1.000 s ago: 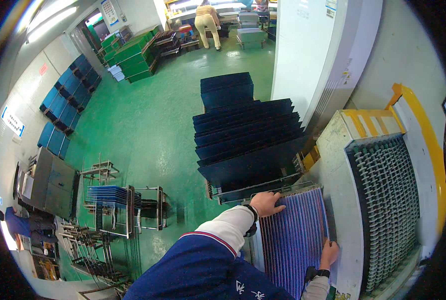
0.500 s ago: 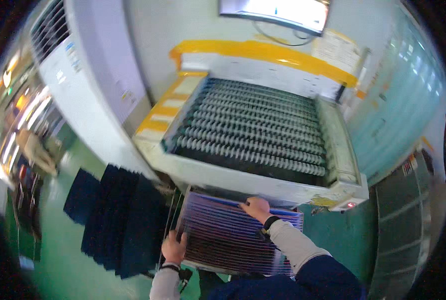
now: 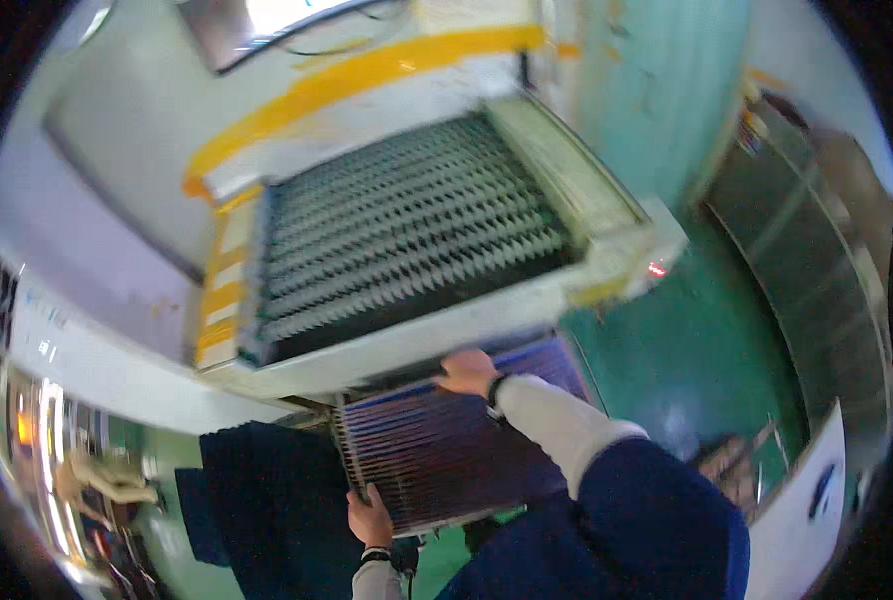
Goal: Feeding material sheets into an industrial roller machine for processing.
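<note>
"Writing first; what can be read?"

"Only blurs; the small red display (image 3: 657, 269) on the corner of the roller machine (image 3: 417, 328) glows but is smeared past reading; the wall screen (image 3: 267, 22) is cut off by the top of the view, its picture washed out; the white board (image 3: 802, 510) at lower right carries a dark, indistinct mark."

"And the panel stack (image 3: 472, 450)?"

"Ribbed, made of thin layers; it sits just in front of the machine, beside the dark sheets (image 3: 277, 500); the right sleeve (image 3: 559, 420) covers part of it."

"What about the grip?"

"The right hand (image 3: 470, 372) lies on the far edge, fingers curled, fingertips out of sight; the left hand (image 3: 370, 518) touches the near left corner; blur hides the undersides, so I cannot tell whether either is clenched on the stack or only resting there."
</note>
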Available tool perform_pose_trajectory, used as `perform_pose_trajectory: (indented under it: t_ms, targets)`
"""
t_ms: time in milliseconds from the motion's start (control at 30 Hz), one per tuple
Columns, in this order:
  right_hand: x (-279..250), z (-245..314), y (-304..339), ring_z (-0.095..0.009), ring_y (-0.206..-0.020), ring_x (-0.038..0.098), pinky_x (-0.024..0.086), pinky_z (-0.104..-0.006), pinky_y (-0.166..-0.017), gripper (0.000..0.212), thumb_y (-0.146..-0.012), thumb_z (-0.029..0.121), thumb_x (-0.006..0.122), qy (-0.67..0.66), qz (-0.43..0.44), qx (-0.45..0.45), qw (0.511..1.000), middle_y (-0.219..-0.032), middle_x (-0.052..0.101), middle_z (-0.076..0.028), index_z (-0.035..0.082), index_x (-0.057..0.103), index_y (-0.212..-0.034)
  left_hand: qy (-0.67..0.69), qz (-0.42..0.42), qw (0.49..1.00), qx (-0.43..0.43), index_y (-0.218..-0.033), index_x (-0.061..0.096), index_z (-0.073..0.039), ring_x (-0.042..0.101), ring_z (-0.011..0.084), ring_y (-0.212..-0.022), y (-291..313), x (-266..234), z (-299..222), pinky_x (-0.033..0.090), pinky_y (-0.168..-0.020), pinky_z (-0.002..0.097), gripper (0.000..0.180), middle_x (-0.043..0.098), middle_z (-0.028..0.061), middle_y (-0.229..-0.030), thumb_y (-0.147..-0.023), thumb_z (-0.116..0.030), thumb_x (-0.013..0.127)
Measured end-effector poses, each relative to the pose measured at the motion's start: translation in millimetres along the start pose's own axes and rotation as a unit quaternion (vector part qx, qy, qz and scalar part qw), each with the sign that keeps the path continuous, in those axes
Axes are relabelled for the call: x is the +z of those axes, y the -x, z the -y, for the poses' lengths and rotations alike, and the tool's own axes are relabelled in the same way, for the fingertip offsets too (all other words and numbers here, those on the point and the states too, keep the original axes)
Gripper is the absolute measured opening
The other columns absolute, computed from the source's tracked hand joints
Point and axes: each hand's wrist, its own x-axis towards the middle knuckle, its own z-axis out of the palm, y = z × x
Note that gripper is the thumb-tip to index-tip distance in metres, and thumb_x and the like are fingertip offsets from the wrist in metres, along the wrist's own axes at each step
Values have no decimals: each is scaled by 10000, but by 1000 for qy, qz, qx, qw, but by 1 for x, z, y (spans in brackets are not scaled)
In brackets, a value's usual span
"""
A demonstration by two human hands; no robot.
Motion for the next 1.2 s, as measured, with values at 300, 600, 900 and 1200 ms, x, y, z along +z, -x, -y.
perform_pose_trajectory:
  t_ms: [300, 600, 900, 1200]
  targets:
    - [-15, -5, 9, -385, -800, 713, 555, -516, -732, 491, -851, 534, 678, -16, 3, 19, 1000, -822, 736, -174, 54, 781, -837, -6, 3, 1000, 7, -1181, 571, 34, 663, 506, -948, -1, 9, -1, 514, -804, 573, 562, 696, 320, -1029, -1037, -507, 527]
    - [-11, -6, 7, -386, -811, 713, 557, -516, -726, 469, -829, 534, 684, -16, -7, 21, 1000, -816, 733, -171, 73, 774, -843, -10, 0, 1000, 17, -1186, 567, 21, 662, 509, -939, 1, 9, 1, 515, -777, 581, 561, 698, 315, -1021, -1039, -518, 520]
    - [-16, 1, 0, -395, -839, 727, 572, -531, -761, 518, -845, 520, 614, -15, 54, 16, 998, -880, 746, -202, 30, 782, -877, 8, 28, 999, -25, -1207, 581, 0, 665, 497, -954, -3, 8, 4, 524, -794, 573, 564, 702, 284, -1065, -1024, -531, 528]
    - [-22, 2, -3, -397, -863, 709, 544, -521, -776, 510, -874, 585, 665, -1, 66, 32, 997, -870, 744, -161, 88, 775, -892, -36, 57, 996, -59, -1170, 606, -37, 695, 450, -929, -11, 3, -4, 545, -797, 535, 564, 730, 234, -981, -991, -569, 550]
